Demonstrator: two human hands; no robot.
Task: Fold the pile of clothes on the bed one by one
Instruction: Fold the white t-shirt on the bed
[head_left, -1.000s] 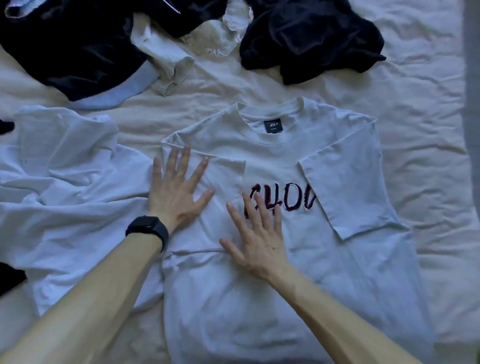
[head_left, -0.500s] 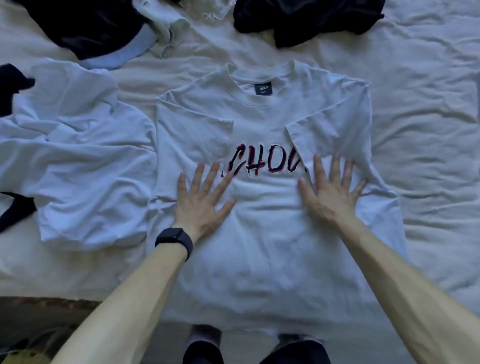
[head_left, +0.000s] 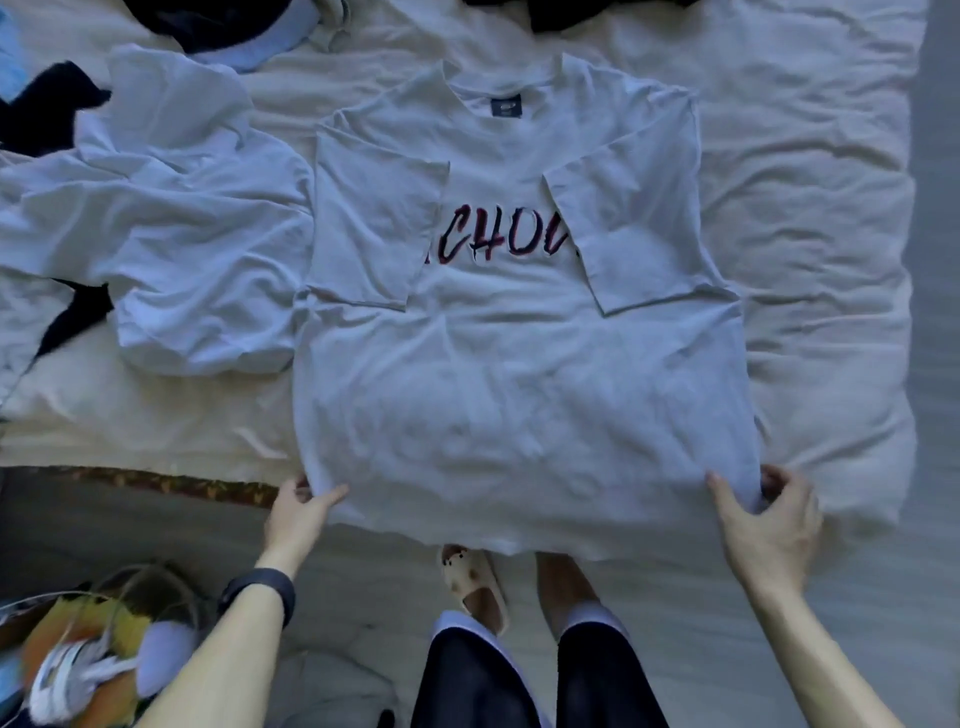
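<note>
A white T-shirt with dark red lettering lies face up on the bed, both sleeves folded inward over the chest. Its hem hangs over the bed's front edge. My left hand pinches the shirt's bottom left corner, thumb on top. At the bottom right corner, my right hand grips the hem with fingers curled under the cloth. A second white garment lies crumpled to the left of the shirt.
Dark clothes are piled at the bed's far left edge, more dark cloth at the top. The white bed sheet is wrinkled. A basket of shoes stands on the floor at lower left. My legs and a slipper are below.
Both hands left the shirt's chest, where they were pressing flat, and slid down to its bottom corners, which they now hold. The view has tilted down toward the floor.
</note>
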